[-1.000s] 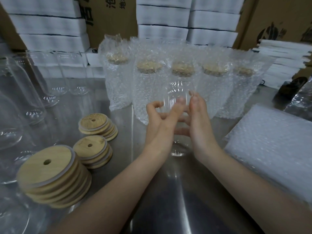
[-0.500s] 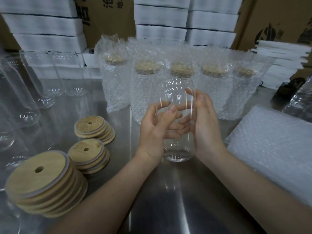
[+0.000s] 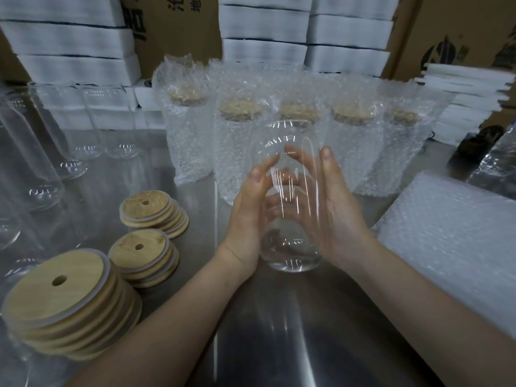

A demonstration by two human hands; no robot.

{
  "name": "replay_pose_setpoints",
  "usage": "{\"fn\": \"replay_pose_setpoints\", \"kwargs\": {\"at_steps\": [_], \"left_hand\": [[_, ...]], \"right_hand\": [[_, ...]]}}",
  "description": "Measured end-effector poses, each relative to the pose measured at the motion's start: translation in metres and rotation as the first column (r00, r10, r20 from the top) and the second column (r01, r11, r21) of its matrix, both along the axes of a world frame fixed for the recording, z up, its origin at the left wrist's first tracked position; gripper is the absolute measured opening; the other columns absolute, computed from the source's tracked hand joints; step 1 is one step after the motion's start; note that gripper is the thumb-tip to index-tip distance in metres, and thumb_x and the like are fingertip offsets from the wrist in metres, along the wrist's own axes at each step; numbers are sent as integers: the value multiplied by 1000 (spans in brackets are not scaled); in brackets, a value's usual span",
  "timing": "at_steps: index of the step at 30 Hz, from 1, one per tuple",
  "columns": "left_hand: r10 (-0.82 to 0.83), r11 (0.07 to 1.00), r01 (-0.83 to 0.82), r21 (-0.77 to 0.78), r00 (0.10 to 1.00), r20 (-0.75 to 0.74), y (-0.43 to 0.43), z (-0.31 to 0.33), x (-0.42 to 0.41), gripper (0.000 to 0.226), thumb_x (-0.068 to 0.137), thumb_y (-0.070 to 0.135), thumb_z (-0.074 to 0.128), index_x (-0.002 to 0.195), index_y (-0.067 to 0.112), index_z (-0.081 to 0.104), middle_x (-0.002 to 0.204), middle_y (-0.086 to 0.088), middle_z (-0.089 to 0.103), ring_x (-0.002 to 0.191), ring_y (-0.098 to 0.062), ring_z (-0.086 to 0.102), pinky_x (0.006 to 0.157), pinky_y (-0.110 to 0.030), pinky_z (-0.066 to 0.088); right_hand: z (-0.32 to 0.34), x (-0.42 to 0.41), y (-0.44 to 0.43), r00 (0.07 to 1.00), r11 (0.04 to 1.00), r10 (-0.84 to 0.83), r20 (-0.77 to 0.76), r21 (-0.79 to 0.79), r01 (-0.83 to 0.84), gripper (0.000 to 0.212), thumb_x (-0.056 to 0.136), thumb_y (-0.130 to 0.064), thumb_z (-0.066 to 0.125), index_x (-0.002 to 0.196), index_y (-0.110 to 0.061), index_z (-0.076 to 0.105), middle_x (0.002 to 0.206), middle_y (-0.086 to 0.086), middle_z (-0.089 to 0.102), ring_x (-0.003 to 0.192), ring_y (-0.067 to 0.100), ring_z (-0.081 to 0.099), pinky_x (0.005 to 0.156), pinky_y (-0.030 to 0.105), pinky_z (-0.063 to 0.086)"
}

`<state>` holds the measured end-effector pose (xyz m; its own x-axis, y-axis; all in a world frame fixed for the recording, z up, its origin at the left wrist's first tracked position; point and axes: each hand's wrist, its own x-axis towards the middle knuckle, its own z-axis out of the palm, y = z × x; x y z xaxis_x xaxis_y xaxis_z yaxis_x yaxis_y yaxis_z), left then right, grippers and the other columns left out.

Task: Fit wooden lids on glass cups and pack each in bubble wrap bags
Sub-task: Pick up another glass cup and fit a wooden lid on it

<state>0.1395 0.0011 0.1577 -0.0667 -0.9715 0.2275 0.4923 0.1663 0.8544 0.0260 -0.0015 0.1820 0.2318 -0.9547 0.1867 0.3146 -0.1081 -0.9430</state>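
Head view: a lidless glass cup [image 3: 287, 196] stands roughly upright at centre over the steel table [image 3: 279, 344]; whether its base touches the table is unclear. The left hand [image 3: 245, 219] and right hand [image 3: 337, 213] clasp its sides, thumbs near, fingers wrapped behind. 3 stacks of wooden lids [image 3: 69, 308] sit near left, bare cups [image 3: 42, 163] far left. 5 bagged, lidded cups [image 3: 240, 143] line the far side, and flat bubble wrap bags [image 3: 452, 247] lie right.

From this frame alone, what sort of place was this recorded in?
Probably a packing station in a warehouse or workshop: a steel worktable holds stacked wooden lids and a row of lidded cups already in bubble wrap bags, with cardboard cartons piled behind.
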Motion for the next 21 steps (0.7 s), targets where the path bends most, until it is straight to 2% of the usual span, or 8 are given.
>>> {"fn": "replay_pose_setpoints", "kwargs": {"at_steps": [2, 3, 6, 8, 10, 14, 17, 21], "left_hand": [[95, 995, -94, -29, 995, 37, 0, -2, 0, 54, 78, 61, 55, 121, 28, 54, 117, -8, 68, 99, -31, 71, 85, -63, 54], [148, 988, -145, -57, 988, 50, 1, -2, 1, 44, 81, 58, 53, 114, 29, 53, 109, -3, 71, 91, -28, 72, 78, -62, 57], [222, 967, -217, -130, 975, 18, 4, -1, -2, 22, 91, 43, 52, 102, 25, 51, 97, 0, 72, 82, -24, 72, 65, -41, 61], [221, 971, -221, -94, 975, -17, 6, -2, -5, 19, 96, 35, 53, 106, 18, 53, 102, -5, 70, 89, -26, 70, 71, -32, 59], [194, 979, -193, -73, 981, 3, 8, -6, -11, 29, 91, 37, 58, 113, 20, 54, 114, -2, 68, 103, -21, 68, 81, -28, 58], [192, 973, -168, -157, 969, 153, 15, -11, -18, 77, 66, 53, 70, 133, 28, 42, 140, 9, 48, 123, -5, 56, 90, -21, 53], [237, 960, -200, -196, 954, 186, 15, -11, -17, 81, 61, 49, 76, 132, 33, 40, 142, 9, 45, 120, -13, 60, 89, -28, 56], [253, 950, -210, -230, 951, 177, 15, -9, -16, 84, 64, 42, 76, 136, 24, 38, 130, 4, 57, 107, -18, 68, 86, -38, 58]], "right_hand": [[0, -1, 0, 998, 997, 69, 12, 40, -70, 60, 86, -65, 31, 132, -31, 49, 109, 16, 71, 98, 33, 67, 82, 50, 56], [0, -2, 0, 996, 995, 88, 15, 51, -89, 62, 84, -67, 31, 134, -34, 46, 112, 19, 70, 101, 36, 67, 78, 52, 57], [0, -1, 0, 1000, 1000, -8, -23, 23, 9, 70, 75, -71, 36, 133, -32, 44, 110, 24, 70, 96, 38, 70, 73, 51, 58], [0, 1, 0, 984, 988, -152, -88, -55, 147, 68, 73, -70, 38, 125, -28, 49, 99, 14, 72, 78, 31, 71, 64, 41, 58], [-2, 3, 0, 959, 963, -255, -124, -115, 242, 57, 73, -68, 40, 114, -31, 55, 90, 5, 72, 71, 23, 69, 61, 33, 55], [-4, 4, 5, 935, 938, -335, -118, -138, 319, 47, 75, -67, 43, 108, -39, 61, 99, 6, 74, 84, 26, 73, 73, 34, 59], [-3, 8, 8, 941, 939, -337, -45, -96, 331, 45, 81, -64, 42, 108, -36, 65, 99, 8, 74, 69, 17, 71, 70, 27, 59], [1, 8, 9, 946, 946, -323, -9, -5, 323, 37, 103, -45, 35, 113, -30, 67, 91, 5, 75, 60, 16, 68, 60, 29, 56]]}}
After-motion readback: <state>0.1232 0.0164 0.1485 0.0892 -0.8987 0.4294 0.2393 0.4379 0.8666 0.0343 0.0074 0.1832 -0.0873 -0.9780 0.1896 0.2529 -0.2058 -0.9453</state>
